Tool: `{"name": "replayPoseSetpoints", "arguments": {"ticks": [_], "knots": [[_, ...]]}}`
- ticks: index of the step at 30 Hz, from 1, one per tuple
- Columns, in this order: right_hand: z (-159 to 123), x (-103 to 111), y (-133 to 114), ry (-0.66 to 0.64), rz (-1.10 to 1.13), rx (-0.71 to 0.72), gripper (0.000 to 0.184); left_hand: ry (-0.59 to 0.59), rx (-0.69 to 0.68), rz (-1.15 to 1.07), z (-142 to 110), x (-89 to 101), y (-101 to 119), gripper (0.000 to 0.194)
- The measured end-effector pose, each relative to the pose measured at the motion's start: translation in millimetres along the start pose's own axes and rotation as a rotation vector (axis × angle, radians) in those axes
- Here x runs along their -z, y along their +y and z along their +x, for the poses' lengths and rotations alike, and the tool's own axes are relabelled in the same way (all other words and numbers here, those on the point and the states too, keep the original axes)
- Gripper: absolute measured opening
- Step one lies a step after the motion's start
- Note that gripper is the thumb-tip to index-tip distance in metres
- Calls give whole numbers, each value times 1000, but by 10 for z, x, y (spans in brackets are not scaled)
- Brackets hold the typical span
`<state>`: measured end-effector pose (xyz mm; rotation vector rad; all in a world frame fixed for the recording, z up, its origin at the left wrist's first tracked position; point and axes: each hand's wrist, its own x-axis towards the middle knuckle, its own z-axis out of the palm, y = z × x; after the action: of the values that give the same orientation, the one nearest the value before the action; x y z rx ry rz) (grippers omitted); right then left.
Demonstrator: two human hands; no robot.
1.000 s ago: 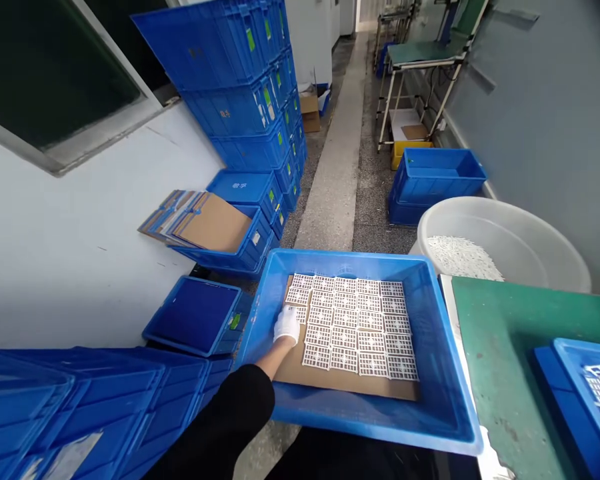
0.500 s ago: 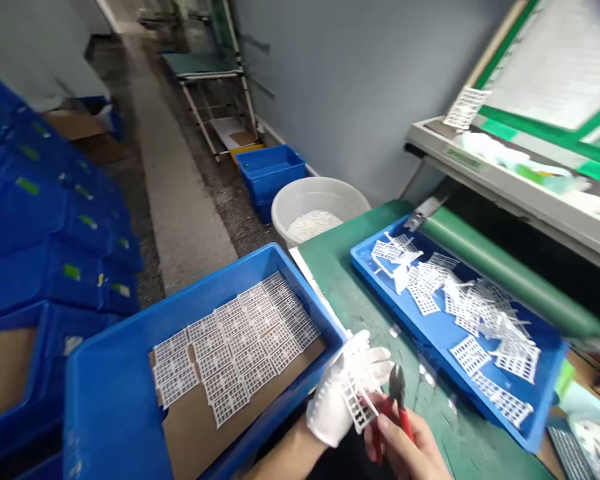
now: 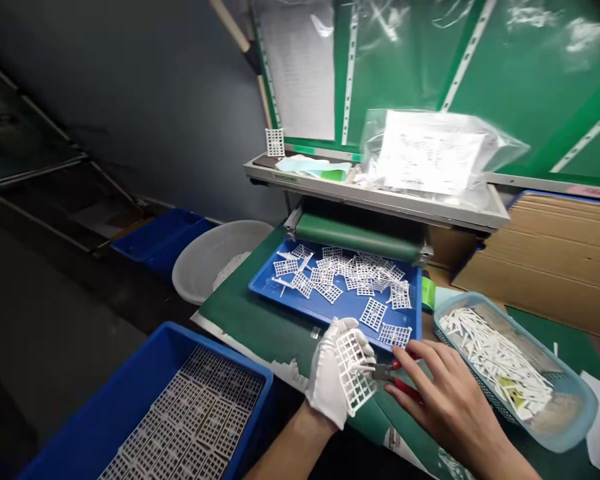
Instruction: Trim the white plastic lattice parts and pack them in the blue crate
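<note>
**Speaker one:** What do our hands hold?

**Speaker two:** At lower center, our gloved left hand (image 3: 327,377) pinches a white plastic grid (image 3: 354,371) upright between thumb and fingers. Our bare right hand (image 3: 453,400), at lower right, has its fingers spread over red-handled cutters (image 3: 397,377), whose tips touch the grid's right edge. We cannot tell whether the handles are squeezed.

**Speaker one:** What lies around them?

**Speaker two:** Just above the hands, a blue tray (image 3: 340,310) on a green mat (image 3: 240,320) holds a jumble of loose grids (image 3: 350,280). At lower left, a blue crate (image 3: 253,393) carries neat rows of dark grids (image 3: 195,420). At right, a clear basket (image 3: 570,427) is full of white sticks (image 3: 495,360).

**Speaker one:** And farther up?

**Speaker two:** A white bucket (image 3: 195,280) sits left of center. A plastic bag (image 3: 430,153) and one upright grid (image 3: 275,142) rest on a shelf (image 3: 375,203) at the top.
</note>
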<state>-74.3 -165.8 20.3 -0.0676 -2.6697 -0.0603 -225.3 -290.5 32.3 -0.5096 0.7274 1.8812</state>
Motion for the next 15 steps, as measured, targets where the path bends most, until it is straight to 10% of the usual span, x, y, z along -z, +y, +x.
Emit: {"name": "replayPoseSetpoints", "arguments": {"ticks": [15], "knots": [[29, 26, 927, 79, -61, 338, 62, -216, 295, 270, 514, -424, -464, 50]]}}
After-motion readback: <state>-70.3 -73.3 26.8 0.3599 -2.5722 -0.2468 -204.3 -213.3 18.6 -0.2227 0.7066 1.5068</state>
